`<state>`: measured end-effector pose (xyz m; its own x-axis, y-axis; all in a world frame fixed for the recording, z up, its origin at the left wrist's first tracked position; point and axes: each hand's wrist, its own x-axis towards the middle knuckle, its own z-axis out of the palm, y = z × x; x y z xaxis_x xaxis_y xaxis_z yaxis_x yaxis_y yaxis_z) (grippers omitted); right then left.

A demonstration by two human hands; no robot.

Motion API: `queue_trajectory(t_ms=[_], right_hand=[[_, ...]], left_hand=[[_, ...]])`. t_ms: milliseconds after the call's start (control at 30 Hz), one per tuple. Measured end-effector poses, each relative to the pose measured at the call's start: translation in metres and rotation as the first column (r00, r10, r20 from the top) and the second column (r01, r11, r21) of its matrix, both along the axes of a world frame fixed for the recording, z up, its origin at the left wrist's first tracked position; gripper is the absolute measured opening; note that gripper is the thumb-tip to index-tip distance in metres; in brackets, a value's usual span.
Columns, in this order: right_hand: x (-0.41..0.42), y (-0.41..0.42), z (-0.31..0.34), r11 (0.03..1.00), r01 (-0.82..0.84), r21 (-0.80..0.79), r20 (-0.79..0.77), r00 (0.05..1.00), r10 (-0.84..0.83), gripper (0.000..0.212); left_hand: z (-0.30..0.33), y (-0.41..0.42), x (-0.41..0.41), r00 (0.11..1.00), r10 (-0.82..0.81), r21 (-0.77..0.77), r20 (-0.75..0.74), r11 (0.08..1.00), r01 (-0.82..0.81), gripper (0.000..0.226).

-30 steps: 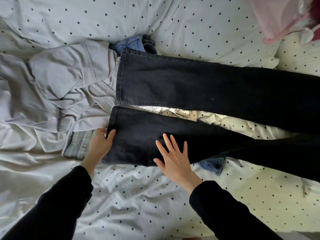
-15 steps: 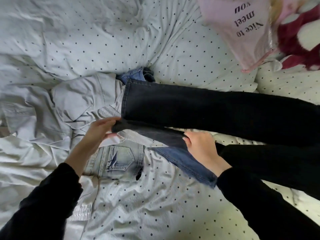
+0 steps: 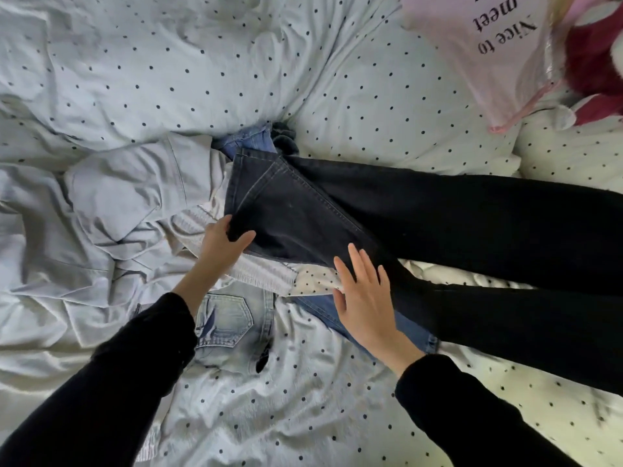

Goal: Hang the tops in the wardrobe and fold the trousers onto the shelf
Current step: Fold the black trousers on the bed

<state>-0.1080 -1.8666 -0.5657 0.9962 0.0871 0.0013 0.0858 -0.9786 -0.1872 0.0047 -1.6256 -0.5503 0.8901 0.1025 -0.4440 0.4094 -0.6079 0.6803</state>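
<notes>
Head view, looking down onto a bed. A pair of black trousers (image 3: 438,224) of heavy, matte denim with pale contrast stitching lies across the dotted bedsheet (image 3: 168,62), a thin, wrinkled cotton printed with small dark spots. The long axis of the trousers runs roughly left to right: the hems point toward the left of the frame, and the legs extend past the right edge, so the waist is out of view. The nearer leg is laid over the farther one at the hem end, its seam showing as a diagonal stitched line; farther right the two legs part and diverge.

The left hand (image 3: 220,246) grasps the lower corner of the hem, thumb on top of the cloth and fingers beneath it. The right hand (image 3: 365,298) lies flat with straight, spread fingers, its fingertips touching the lower edge of the nearer leg.

Beneath and beside the trousers lie a light washed pair of jeans (image 3: 229,325) with a stitched back pocket, a mid-blue pair of jeans (image 3: 337,310), and a smooth, crumpled grey garment (image 3: 135,187) with ribbed trim. A glossy pink bag (image 3: 499,62) with black lettering sits at upper right, beside a dark red plush item (image 3: 593,62).
</notes>
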Motion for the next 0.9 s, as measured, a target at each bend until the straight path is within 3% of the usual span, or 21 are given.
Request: queue_trajectory(t_ms=[100, 367, 467, 533, 633, 767, 900], right_hand=[[-0.006, 0.017, -0.003, 0.996, 0.012, 0.089, -0.079, 0.997, -0.005, 0.055], [-0.014, 0.014, 0.005, 0.985, 0.113, 0.132, -0.352, 0.934, -0.060, 0.060], [-0.016, 0.011, 0.011, 0.971, 0.152, 0.186, -0.324, 0.942, -0.085, 0.064], [-0.014, 0.005, 0.016, 0.923, 0.269, 0.274, -0.317, 0.932, -0.177, 0.068], [-0.009, -0.006, 0.028, 0.890, 0.397, 0.225, -0.347, 0.886, -0.308, 0.070], [0.009, -0.022, 0.039, 0.858, 0.501, 0.110, -0.478, 0.784, -0.396, 0.044], [0.022, -0.026, 0.065, 0.873, 0.485, 0.048, -0.328, 0.833, -0.445, 0.027]], left_hand=[[0.004, -0.014, -0.002, 0.999, 0.042, 0.048, -0.009, 0.998, -0.041, 0.025], [0.018, -0.001, -0.031, 0.987, 0.036, 0.001, -0.156, 0.999, -0.037, 0.026], [0.026, 0.005, -0.043, 0.990, -0.015, -0.038, -0.141, 0.999, 0.010, 0.020], [0.032, 0.007, -0.045, 0.994, 0.016, -0.061, -0.108, 0.998, -0.023, 0.019], [0.044, 0.005, -0.049, 0.993, 0.103, -0.028, -0.052, 0.994, -0.104, 0.025], [0.061, 0.007, -0.051, 0.998, 0.055, -0.021, 0.043, 0.998, -0.054, 0.032], [0.075, 0.018, -0.051, 0.998, -0.024, 0.041, 0.050, 0.999, 0.022, 0.033]])
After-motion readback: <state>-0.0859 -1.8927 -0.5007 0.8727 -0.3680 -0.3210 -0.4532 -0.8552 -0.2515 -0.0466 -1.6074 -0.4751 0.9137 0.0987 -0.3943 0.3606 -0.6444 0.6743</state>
